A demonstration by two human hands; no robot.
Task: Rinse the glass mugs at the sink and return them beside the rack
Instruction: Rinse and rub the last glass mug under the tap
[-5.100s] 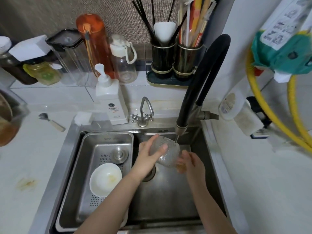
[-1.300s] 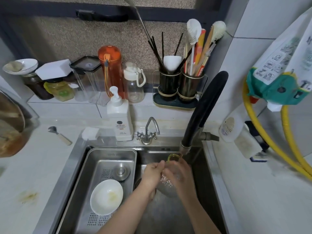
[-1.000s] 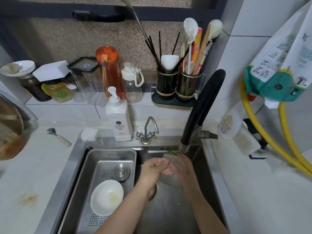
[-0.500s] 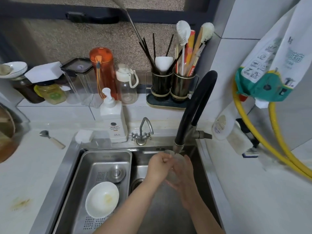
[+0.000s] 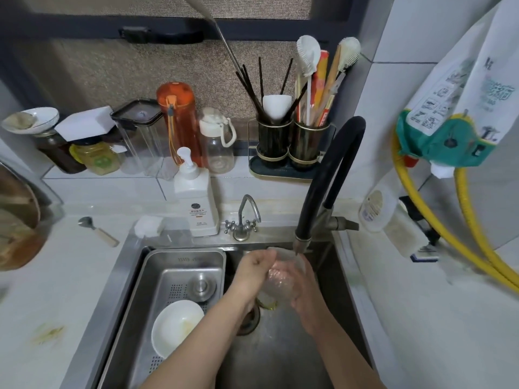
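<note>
Glass mug [image 5: 276,279] sits under the black faucet [image 5: 302,242] over the sink [image 5: 280,349], gripped between the left hand [image 5: 252,273] and right hand [image 5: 304,290]. Beside them, a white bowl [image 5: 175,327] lies in the steel tray [image 5: 160,276].

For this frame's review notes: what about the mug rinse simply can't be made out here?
Head view only:
- Glass mug: handle and inside hidden by the left hand and right hand; clear glass blurs.
- Water from the black faucet: stream too faint to confirm.
- Drain: partly covered by the left forearm.
- Rack: not identifiable.
</note>
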